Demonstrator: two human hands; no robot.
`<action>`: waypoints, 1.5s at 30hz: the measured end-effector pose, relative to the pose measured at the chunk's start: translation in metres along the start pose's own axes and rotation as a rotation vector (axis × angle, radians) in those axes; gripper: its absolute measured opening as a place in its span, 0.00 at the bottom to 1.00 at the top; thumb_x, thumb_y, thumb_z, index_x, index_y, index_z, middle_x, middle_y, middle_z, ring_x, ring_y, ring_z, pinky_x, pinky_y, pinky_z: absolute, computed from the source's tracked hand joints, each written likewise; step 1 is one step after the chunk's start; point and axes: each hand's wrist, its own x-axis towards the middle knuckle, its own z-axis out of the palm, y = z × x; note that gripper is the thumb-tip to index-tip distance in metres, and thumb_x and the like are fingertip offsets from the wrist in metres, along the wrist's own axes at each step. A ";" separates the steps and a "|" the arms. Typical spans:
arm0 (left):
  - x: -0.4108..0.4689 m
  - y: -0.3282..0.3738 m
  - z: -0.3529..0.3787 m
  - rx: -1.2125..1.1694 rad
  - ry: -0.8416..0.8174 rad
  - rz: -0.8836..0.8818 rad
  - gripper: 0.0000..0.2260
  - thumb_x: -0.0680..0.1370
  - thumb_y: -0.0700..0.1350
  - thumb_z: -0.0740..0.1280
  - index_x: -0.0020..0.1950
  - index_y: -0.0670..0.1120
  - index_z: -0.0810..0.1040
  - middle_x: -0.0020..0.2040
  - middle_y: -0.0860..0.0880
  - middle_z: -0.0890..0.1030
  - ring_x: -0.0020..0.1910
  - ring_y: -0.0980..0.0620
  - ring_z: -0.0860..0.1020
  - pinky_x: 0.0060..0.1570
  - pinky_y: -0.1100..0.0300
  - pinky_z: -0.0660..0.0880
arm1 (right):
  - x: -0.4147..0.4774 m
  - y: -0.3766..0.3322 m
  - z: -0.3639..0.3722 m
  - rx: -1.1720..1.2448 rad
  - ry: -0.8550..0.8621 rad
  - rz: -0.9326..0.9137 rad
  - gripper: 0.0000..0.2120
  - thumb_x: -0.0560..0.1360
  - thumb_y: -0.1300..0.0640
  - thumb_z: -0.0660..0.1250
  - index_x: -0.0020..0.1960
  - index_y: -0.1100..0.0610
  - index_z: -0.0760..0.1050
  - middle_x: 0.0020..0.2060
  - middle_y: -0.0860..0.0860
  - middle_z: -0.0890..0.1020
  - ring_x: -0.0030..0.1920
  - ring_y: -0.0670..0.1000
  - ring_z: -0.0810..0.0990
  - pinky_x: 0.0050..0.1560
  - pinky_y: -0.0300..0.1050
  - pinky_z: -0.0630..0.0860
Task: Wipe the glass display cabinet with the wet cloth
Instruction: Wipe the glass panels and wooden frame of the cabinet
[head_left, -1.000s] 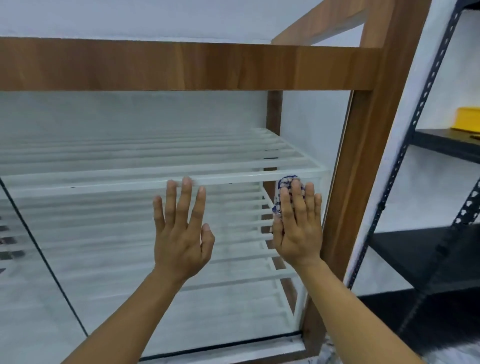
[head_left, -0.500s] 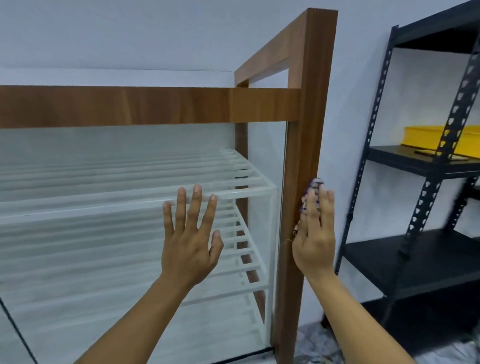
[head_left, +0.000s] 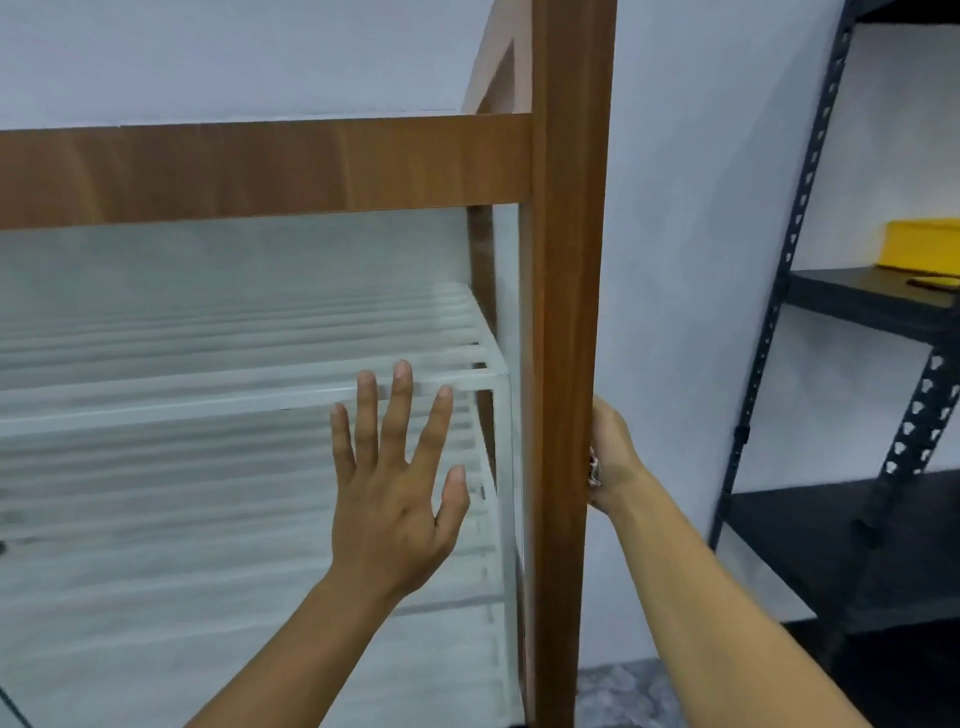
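Slipping round the brown wooden corner post (head_left: 569, 364) of the glass display cabinet (head_left: 260, 467), the right hand (head_left: 610, 457) has left the post's front face, its fingers now hidden. Only a scrap of the patterned wet cloth (head_left: 594, 470) shows, pinched against the post's right edge. The left hand (head_left: 395, 478) stays flat on the front glass, fingers spread, holding nothing.

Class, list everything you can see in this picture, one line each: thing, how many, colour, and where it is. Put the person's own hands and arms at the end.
display cabinet: one, brown wood frame with glass panels, fills the left and centre.
slatted shelves: at least two, white, inside the cabinet behind the glass.
metal rack: one, black, at the right edge against the wall.
box: one, yellow, on an upper shelf of the rack.
wall: one, pale grey, behind the cabinet and rack.
cloth: one, patterned, only a sliver shows, between the right hand and the cabinet's corner post.
left hand: open, fingers spread, flat against the front glass.
right hand: reaching round the post's right side, holding the cloth, fingers hidden.
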 end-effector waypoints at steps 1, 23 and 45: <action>0.007 0.012 0.005 0.003 0.021 -0.016 0.29 0.83 0.58 0.51 0.82 0.48 0.58 0.84 0.40 0.50 0.83 0.35 0.46 0.79 0.32 0.46 | 0.008 -0.010 0.002 -0.006 -0.061 -0.052 0.20 0.85 0.47 0.57 0.41 0.52 0.80 0.34 0.48 0.82 0.36 0.47 0.82 0.36 0.41 0.79; 0.101 0.108 -0.006 0.324 0.154 -0.246 0.36 0.81 0.67 0.49 0.83 0.50 0.44 0.84 0.40 0.48 0.83 0.35 0.45 0.76 0.28 0.44 | 0.087 -0.011 -0.003 0.082 -0.676 -0.642 0.29 0.83 0.44 0.48 0.83 0.46 0.50 0.83 0.41 0.52 0.83 0.44 0.47 0.84 0.61 0.45; 0.120 0.161 0.006 0.801 0.176 -0.374 0.43 0.75 0.54 0.63 0.83 0.49 0.43 0.83 0.43 0.44 0.82 0.33 0.44 0.76 0.27 0.46 | 0.145 -0.047 0.024 -0.094 -0.622 -1.270 0.27 0.84 0.53 0.49 0.82 0.56 0.52 0.83 0.56 0.52 0.84 0.60 0.46 0.83 0.63 0.45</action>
